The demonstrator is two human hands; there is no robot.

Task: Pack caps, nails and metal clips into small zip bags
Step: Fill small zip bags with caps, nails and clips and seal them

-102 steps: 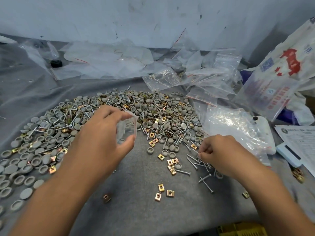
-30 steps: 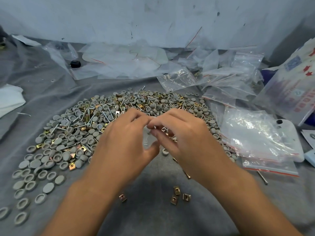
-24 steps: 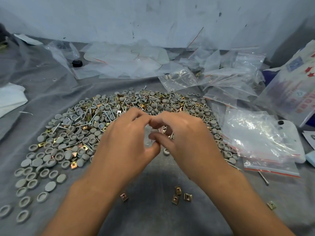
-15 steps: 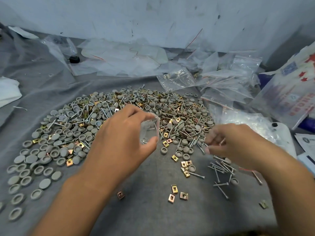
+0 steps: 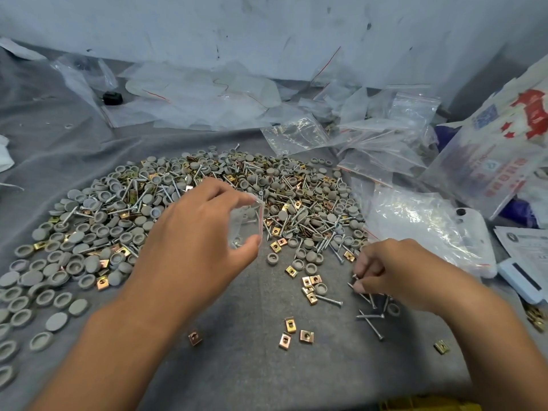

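Note:
My left hand (image 5: 195, 235) holds a small clear zip bag (image 5: 247, 223) upright between thumb and fingers, above the near edge of a wide pile of grey caps, nails and brass clips (image 5: 184, 209). A nail or two shows inside the bag. My right hand (image 5: 388, 271) is down on the grey cloth to the right, its fingers curled and pinching nails (image 5: 360, 281) from a small loose cluster of nails (image 5: 372, 317). A few brass metal clips (image 5: 292, 333) lie apart near the front.
Empty zip bags (image 5: 382, 143) and crumpled plastic (image 5: 201, 96) lie along the back. A larger clear bag on a white object (image 5: 427, 223) and a printed sack (image 5: 504, 149) crowd the right side. Papers (image 5: 527, 247) sit at the far right edge.
The hands met at the bag, then my right hand dropped away to the right and down onto the loose nails. My left hand kept the bag held up.

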